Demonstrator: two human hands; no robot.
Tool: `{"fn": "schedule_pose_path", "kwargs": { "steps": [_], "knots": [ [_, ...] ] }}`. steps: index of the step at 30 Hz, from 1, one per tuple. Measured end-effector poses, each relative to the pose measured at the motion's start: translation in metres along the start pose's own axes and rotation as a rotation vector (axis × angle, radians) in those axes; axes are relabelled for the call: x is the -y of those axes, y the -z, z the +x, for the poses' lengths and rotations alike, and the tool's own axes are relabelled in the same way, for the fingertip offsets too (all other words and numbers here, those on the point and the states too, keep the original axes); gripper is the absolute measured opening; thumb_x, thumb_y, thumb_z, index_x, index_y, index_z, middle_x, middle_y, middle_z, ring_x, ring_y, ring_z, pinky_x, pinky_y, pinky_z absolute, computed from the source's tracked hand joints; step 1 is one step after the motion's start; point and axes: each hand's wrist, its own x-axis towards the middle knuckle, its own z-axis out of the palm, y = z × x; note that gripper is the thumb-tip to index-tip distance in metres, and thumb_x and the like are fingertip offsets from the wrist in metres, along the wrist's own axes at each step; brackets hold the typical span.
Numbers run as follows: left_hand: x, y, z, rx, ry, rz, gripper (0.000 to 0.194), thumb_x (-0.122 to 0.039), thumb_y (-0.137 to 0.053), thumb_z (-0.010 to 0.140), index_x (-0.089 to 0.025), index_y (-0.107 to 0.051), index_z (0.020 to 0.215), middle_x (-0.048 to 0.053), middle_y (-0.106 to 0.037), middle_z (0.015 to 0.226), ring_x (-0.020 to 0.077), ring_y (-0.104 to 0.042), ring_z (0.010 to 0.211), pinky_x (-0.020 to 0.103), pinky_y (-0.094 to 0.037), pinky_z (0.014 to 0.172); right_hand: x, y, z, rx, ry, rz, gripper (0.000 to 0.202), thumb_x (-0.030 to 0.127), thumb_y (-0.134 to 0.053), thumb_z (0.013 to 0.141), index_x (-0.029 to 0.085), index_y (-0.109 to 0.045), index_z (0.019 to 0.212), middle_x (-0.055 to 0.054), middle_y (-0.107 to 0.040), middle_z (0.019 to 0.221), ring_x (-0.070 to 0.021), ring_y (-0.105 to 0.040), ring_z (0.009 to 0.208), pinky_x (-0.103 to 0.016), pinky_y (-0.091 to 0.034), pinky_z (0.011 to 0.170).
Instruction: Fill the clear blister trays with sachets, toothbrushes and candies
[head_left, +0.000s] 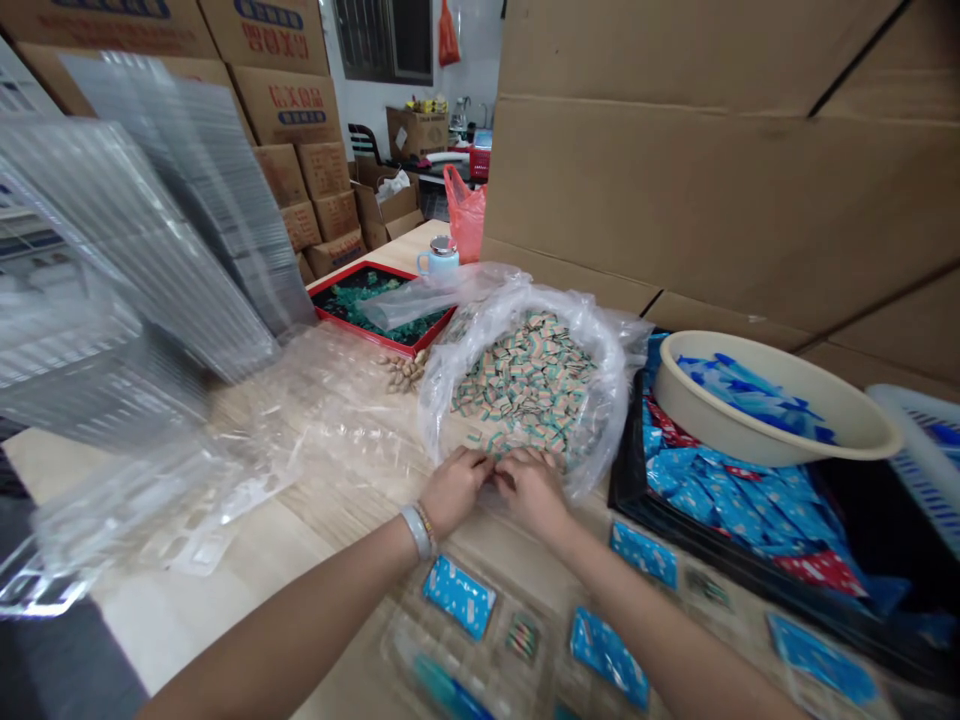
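My left hand [454,490] and my right hand [534,488] meet at the near edge of a clear plastic bag [619,400] with its rim rolled down. Both have their fingers curled and pressed together. What they pinch is hidden behind the knuckles. Many small flat green-and-tan pieces [525,375] fill the bag. Below my wrists lie clear plastic trays [540,640]. One blue patterned packet [459,596] rests between my forearms, beside a small striped bundle [522,636]. A blurred blue-green item [446,685] sits near the bottom edge.
Stacked clear trays [150,200] stand at the left. A red-rimmed tray [360,330] of green pieces and a lidded mug [442,258] are behind. At right, a cream basin [780,440] of blue items rests above a black crate [630,490] of packets. Cardboard [712,180] walls the back.
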Motion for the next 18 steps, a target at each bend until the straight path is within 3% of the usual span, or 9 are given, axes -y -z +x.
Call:
{"fn": "schedule_pose_path", "kwargs": {
  "steps": [4, 7, 11, 18],
  "knots": [
    [0.0, 0.012, 0.009, -0.074, 0.215, -0.088, 0.024, -0.015, -0.044, 0.078, -0.016, -0.059, 0.096, 0.007, -0.06, 0.088, 0.0166, -0.053, 0.084, 0.028, -0.041, 0.078, -0.016, 0.007, 0.011, -0.055, -0.077, -0.011, 0.02, 0.024, -0.05, 0.075, 0.022, -0.061, 0.091, -0.005, -0.059, 0.091, -0.0203, -0.047, 0.089, -0.03, -0.029, 0.074],
    [0.003, 0.02, 0.019, -0.003, 0.299, -0.095, 0.024, -0.015, -0.044, 0.075, -0.015, -0.063, 0.089, 0.008, -0.06, 0.083, 0.0177, -0.055, 0.078, 0.028, -0.041, 0.074, -0.023, 0.009, 0.019, 0.009, -0.116, -0.085, 0.021, 0.025, -0.051, 0.074, 0.021, -0.063, 0.09, -0.007, -0.059, 0.091, -0.0228, -0.046, 0.091, -0.031, -0.029, 0.073],
    [0.006, 0.021, 0.025, 0.105, 0.294, -0.073, 0.022, -0.014, -0.043, 0.073, -0.013, -0.065, 0.076, 0.01, -0.06, 0.078, 0.0196, -0.056, 0.074, 0.029, -0.041, 0.069, -0.023, 0.007, 0.023, 0.034, -0.074, -0.135, 0.018, 0.026, -0.051, 0.074, 0.024, -0.064, 0.085, -0.005, -0.059, 0.091, -0.0229, -0.046, 0.092, -0.032, -0.029, 0.073],
    [0.01, 0.016, 0.016, -0.035, 0.252, -0.157, 0.025, -0.011, -0.042, 0.073, -0.012, -0.062, 0.087, 0.011, -0.061, 0.085, 0.0188, -0.056, 0.082, 0.029, -0.041, 0.076, -0.017, 0.004, 0.024, 0.003, 0.046, -0.118, 0.016, 0.026, -0.052, 0.073, 0.024, -0.064, 0.084, -0.006, -0.057, 0.086, -0.021, -0.045, 0.09, -0.032, -0.031, 0.074]
  ]
}}
